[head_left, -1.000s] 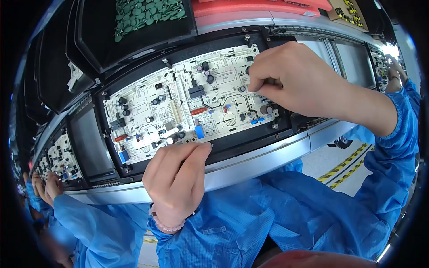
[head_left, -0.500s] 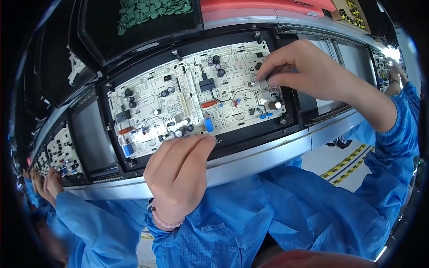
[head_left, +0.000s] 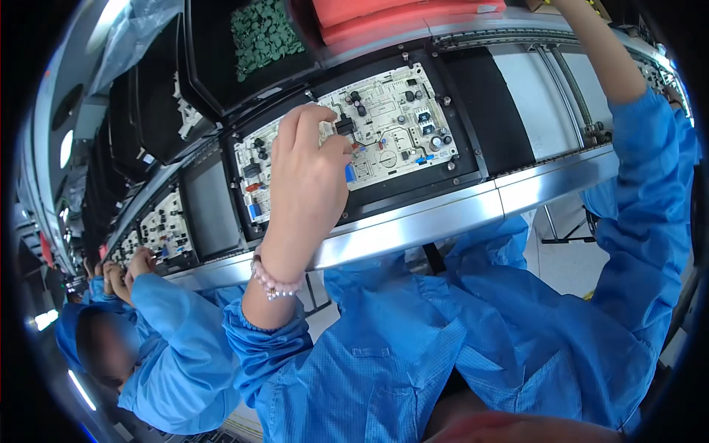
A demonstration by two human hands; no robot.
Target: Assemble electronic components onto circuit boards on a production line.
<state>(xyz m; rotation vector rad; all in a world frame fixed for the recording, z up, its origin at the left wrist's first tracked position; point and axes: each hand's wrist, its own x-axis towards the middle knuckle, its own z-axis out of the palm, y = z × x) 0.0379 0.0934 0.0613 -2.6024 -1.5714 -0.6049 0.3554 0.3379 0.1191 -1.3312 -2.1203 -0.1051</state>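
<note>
A white circuit board [head_left: 377, 170] sits in a black frame on the line, crowded with capacitors, blue parts and red parts. My left hand [head_left: 306, 162] reaches over its middle. Thumb and index finger bend around a black block-shaped component [head_left: 344, 125] standing on the board, apparently touching it; the other fingers curl above the board. The left forearm, with a pink bead bracelet [head_left: 277, 279], covers part of the board's left half. My right hand [head_left: 567, 3] is at the top edge, mostly cut off, beside a box [head_left: 602, 10] of yellow-and-black parts. Its fingers are hidden.
A black bin of green disc-shaped parts [head_left: 266, 40] stands beyond the board, beside a red tray [head_left: 399, 13]. More black bins line the far left. A metal rail [head_left: 421, 221] runs along the front. At left, a co-worker [head_left: 177, 347] handles another board [head_left: 166, 229].
My right hand has left the board's right side and gone up to the parts box. My left hand has moved from the front edge onto the board's middle. The view has shifted.
</note>
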